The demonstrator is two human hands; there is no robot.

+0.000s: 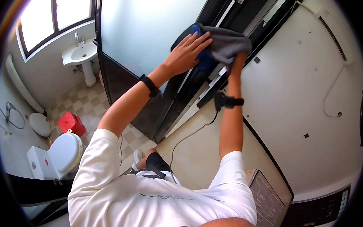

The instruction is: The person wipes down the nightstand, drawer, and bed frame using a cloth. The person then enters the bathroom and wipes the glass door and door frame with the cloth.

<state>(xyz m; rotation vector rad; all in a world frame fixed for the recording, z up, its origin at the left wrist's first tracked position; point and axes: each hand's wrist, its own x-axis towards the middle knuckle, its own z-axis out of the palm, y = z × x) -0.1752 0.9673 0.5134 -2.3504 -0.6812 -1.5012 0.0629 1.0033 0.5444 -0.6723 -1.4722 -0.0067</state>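
A soft grey and blue cloth item (228,41), perhaps a garment, is raised in front of the dark door frame; its exact kind is unclear. My left hand (187,51) lies against its blue part, fingers stretched out and spread over the fabric. On the other side, my right hand (238,61) grips the grey end, which drapes over and hides most of the fingers. Each wrist wears a black strap (150,86), and a cable (184,135) hangs from the right one.
A frosted glass door (148,28) with a dark frame stands ahead. Left are a washbasin (81,54), a red stool (72,123) and a toilet (64,153). A white wall (298,89) runs along the right. A patterned panel or mat (268,198) is low on the right.
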